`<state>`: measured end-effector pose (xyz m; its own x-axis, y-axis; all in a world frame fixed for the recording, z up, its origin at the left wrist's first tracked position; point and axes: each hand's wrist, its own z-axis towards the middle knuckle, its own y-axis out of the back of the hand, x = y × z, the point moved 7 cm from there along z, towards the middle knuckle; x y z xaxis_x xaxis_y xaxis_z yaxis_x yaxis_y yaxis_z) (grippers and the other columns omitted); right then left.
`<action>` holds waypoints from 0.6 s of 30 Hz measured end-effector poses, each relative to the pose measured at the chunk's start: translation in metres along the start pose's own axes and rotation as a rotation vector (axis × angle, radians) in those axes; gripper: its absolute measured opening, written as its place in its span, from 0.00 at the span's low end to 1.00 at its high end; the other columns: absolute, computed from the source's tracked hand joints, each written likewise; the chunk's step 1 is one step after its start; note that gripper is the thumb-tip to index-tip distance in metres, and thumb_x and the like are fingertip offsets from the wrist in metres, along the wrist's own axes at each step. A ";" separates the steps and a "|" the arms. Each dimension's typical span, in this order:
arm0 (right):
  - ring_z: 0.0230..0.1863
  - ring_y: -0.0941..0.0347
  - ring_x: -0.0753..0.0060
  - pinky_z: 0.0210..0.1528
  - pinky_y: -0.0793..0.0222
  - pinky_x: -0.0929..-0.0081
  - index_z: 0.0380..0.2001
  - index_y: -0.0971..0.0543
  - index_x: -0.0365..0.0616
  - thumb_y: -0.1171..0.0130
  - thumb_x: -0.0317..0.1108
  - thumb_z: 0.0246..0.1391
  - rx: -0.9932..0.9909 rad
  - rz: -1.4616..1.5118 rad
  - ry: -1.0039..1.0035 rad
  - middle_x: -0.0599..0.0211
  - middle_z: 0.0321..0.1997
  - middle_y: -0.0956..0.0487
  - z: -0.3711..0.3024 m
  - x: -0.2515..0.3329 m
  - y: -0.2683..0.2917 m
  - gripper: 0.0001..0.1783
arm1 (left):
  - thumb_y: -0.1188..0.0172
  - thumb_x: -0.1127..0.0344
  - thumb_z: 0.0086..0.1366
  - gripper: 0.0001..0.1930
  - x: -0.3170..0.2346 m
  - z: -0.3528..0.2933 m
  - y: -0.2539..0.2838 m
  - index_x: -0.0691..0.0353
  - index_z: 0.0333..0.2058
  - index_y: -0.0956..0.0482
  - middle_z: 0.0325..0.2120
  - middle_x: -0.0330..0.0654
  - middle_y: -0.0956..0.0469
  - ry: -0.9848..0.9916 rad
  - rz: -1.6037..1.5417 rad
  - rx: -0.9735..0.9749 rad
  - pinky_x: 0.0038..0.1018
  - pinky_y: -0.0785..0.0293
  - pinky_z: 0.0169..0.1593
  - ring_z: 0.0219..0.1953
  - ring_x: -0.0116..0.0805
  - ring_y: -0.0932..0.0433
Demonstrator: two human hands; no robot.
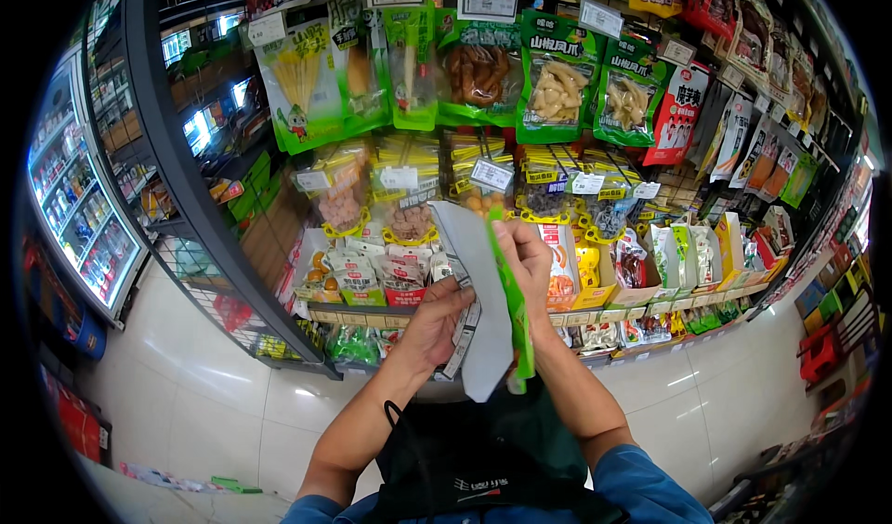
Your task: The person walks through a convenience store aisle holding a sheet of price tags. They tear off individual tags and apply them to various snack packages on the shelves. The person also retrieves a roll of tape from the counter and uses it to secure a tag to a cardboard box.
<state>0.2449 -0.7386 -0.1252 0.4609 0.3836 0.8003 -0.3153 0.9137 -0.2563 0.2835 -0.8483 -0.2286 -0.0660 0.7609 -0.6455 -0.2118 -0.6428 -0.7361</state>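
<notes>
Both our arms in view, bare from about the elbows down. Left forearm (367,408) comes in from 7 o'clock, angled toward 1; right forearm (578,389) from 5, angled toward 11. Elbows bent and spread, forearms converging. Left hand (435,324) just off centre at 6 o'clock: thumb and fingers closed in a pinch, tips toward 2. Right hand (527,264) near centre at 3, higher than left, fingers curled in a grip, some hidden. Hands close, not touching.
</notes>
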 end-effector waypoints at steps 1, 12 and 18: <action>0.27 0.38 0.91 0.28 0.42 0.87 0.28 0.24 0.40 0.39 0.36 0.66 0.007 0.003 0.023 0.80 0.24 0.28 0.002 -0.001 0.001 0.14 | 0.41 0.71 0.67 0.16 -0.001 -0.001 0.000 0.66 0.53 0.23 0.46 0.42 0.18 -0.016 -0.003 -0.002 0.29 0.24 0.56 0.49 0.31 0.19; 0.37 0.31 0.84 0.41 0.34 0.83 0.44 0.24 0.34 0.44 0.30 0.66 0.025 0.010 -0.001 0.73 0.35 0.24 0.004 -0.004 -0.007 0.09 | 0.42 0.73 0.67 0.15 -0.010 0.004 -0.012 0.66 0.52 0.25 0.48 0.43 0.19 0.021 -0.040 0.006 0.29 0.25 0.58 0.52 0.32 0.20; 0.35 0.33 0.86 0.38 0.36 0.84 0.36 0.23 0.35 0.47 0.29 0.67 0.092 -0.017 -0.018 0.74 0.34 0.26 0.002 -0.018 -0.003 0.08 | 0.41 0.70 0.68 0.10 -0.012 -0.001 -0.009 0.62 0.47 0.21 0.43 0.40 0.17 -0.051 -0.001 -0.066 0.27 0.24 0.54 0.46 0.29 0.19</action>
<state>0.2359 -0.7483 -0.1383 0.4523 0.3650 0.8137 -0.3828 0.9036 -0.1925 0.2873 -0.8518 -0.2147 -0.1160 0.7638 -0.6349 -0.1477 -0.6454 -0.7494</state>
